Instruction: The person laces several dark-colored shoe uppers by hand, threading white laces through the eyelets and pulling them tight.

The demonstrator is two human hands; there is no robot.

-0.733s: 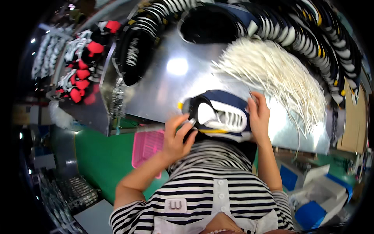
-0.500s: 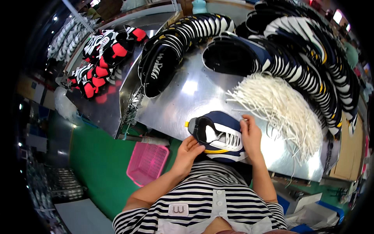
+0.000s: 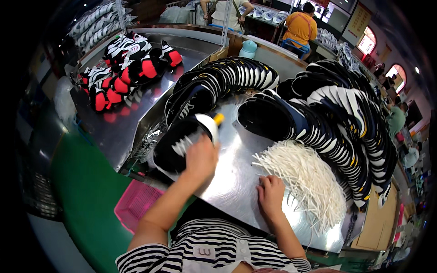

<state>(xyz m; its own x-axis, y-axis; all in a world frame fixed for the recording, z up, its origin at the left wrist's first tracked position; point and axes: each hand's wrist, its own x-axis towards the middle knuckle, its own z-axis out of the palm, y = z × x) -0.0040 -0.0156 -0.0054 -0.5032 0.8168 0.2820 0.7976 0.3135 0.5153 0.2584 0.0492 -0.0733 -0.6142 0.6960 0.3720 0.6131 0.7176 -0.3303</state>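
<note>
My left hand (image 3: pixel 202 159) grips a dark shoe upper (image 3: pixel 170 148) at the near end of the left row. Its black underside is turned toward me, with white lace ends showing inside and a yellow tab at its far edge. Motion smears the upper and the hand a little. My right hand (image 3: pixel 271 194) rests on the metal table (image 3: pixel 230 182), its fingers loosely bent and nothing visible in them. Beside those fingertips spreads a thick bundle of white shoelaces (image 3: pixel 309 186).
Nested uppers (image 3: pixel 236 77) curve along the table's back left, and more rows (image 3: pixel 314 123) fill the right. Red, black and white shoe uppers (image 3: pixel 132 68) lie on the left table. A pink basket (image 3: pixel 136 204) stands on the floor. Other people (image 3: pixel 300 27) sit far off.
The laced upper has gone from between my hands at the table's front edge to the left row, in my left hand. My right hand has let go of it. The view has tilted up.
</note>
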